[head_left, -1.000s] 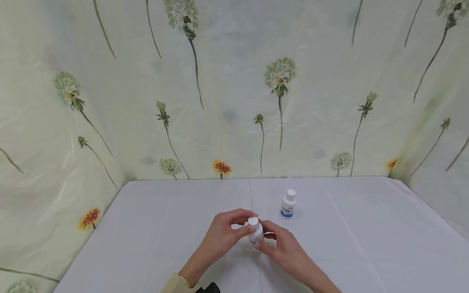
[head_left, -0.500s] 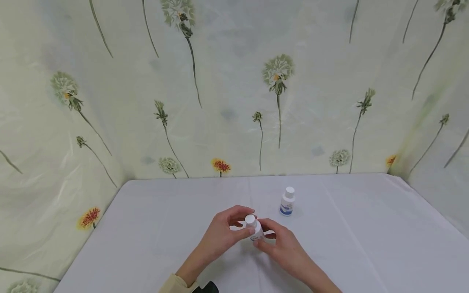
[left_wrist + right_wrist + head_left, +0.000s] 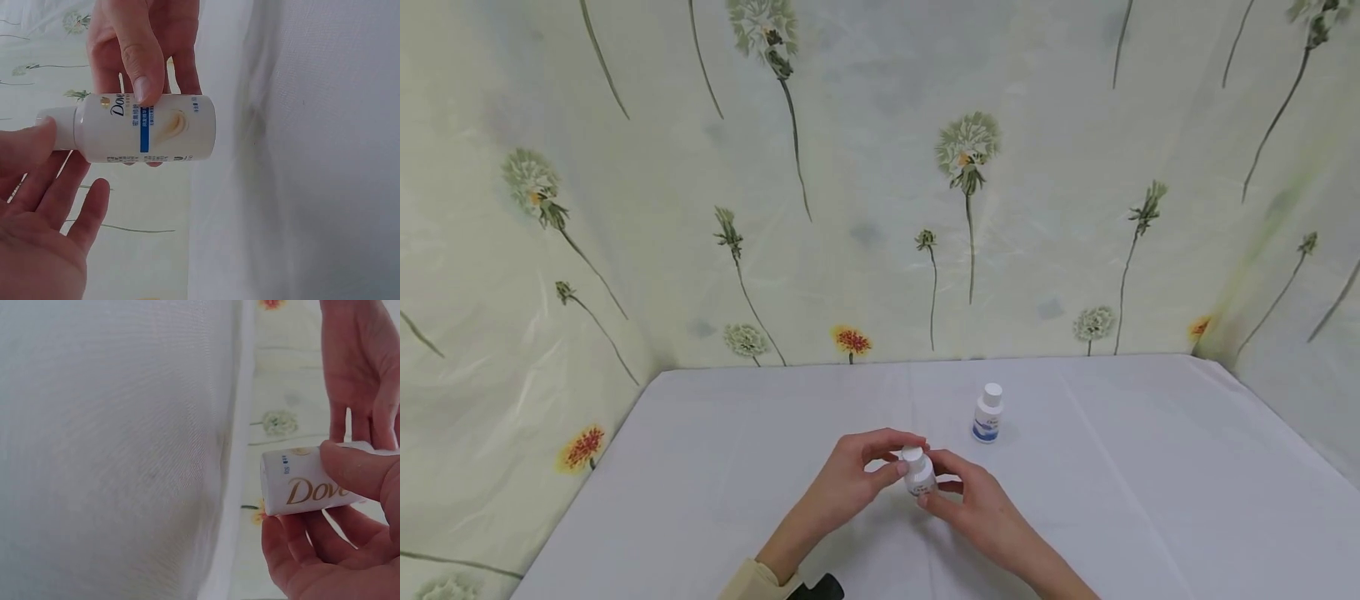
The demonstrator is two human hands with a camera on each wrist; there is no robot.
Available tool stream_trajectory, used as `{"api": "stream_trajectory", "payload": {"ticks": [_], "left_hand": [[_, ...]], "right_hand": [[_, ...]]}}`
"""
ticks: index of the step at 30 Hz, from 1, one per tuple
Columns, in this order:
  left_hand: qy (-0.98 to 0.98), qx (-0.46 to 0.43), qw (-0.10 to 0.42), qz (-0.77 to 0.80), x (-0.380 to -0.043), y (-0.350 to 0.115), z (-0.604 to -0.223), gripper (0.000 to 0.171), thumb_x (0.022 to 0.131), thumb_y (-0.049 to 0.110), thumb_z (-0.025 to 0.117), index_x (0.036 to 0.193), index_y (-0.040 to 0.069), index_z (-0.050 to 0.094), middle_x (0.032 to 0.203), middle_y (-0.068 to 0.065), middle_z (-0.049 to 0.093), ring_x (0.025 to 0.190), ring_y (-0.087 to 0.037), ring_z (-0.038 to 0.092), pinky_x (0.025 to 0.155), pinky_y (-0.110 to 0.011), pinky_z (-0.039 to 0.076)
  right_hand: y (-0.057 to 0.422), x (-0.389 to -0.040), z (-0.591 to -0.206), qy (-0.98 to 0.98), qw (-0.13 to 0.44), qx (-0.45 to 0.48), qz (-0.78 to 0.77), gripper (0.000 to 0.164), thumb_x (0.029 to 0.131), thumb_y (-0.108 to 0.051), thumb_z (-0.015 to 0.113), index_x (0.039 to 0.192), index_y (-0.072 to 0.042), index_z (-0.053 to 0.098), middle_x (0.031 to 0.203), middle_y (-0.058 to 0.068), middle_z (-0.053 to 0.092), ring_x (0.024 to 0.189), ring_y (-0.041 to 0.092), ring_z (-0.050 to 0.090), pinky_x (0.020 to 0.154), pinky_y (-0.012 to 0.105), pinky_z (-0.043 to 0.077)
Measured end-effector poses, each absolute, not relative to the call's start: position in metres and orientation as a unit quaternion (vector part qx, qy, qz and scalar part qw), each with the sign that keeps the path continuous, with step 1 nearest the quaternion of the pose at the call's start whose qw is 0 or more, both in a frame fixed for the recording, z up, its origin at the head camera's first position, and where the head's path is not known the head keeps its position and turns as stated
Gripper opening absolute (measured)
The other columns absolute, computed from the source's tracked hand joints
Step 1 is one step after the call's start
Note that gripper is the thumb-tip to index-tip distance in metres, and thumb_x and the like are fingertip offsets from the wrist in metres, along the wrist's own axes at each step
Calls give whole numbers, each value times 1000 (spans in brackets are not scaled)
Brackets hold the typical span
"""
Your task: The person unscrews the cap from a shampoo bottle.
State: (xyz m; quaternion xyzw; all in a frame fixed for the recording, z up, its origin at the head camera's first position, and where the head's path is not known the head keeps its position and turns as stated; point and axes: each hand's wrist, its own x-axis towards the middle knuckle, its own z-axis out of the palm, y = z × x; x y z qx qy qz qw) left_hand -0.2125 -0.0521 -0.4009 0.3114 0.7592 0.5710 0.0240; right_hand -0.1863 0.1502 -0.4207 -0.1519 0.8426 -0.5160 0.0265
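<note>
A small white bottle (image 3: 920,481) with "Dove" lettering is held between both hands just over the table. In the left wrist view its label shows a blue strip and a cream swirl, and a plain white cap (image 3: 67,128) tops it. My left hand (image 3: 844,477) pinches that cap between thumb and fingers. My right hand (image 3: 987,507) grips the bottle's body lower down, thumb on the near side, fingers behind. In the right wrist view large gold lettering shows on the bottle (image 3: 303,487) beside the right thumb. The head view shows the bottle leaning slightly.
Behind and to the right of the hands, another white bottle (image 3: 988,419) with a blue band stands upright, cap on. A white cloth covers the table (image 3: 700,467). Hangings (image 3: 880,167) printed with dandelions rise at the back and both sides.
The left thumb has shifted left around the cap, and the held bottle has moved slightly left. The right hand keeps its hold. The standing bottle stays in place.
</note>
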Motion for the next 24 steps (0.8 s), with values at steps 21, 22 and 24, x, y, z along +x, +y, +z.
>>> {"api": "stream_trajectory", "payload": {"ticks": [21,22,24], "left_hand": [[751,231,-18,619,-211,-56,-394,26,81,21,82,105,17,73,100,7,71,95,-18,65,83,-34,52],[750,236,-16,618,-211,-57,-394,27,82,21,82,107,18,73,101,7,71,96,-18,64,83,-34,52],[747,252,-9,615,-212,-59,-394,29,83,18,81,111,19,72,105,7,71,99,-17,64,83,-36,53]], "right_hand": [[147,-178,-410,847,-14,-122,-518,43,82,-24,81,121,-19,64,115,-5,65,104,18,62,93,46,49],[148,-177,-410,847,-13,-124,-516,43,81,-24,82,121,-19,65,114,-4,65,104,17,62,92,45,50],[149,-177,-410,848,-11,-130,-513,44,80,-25,82,120,-18,65,113,-4,66,104,16,63,91,43,51]]}}
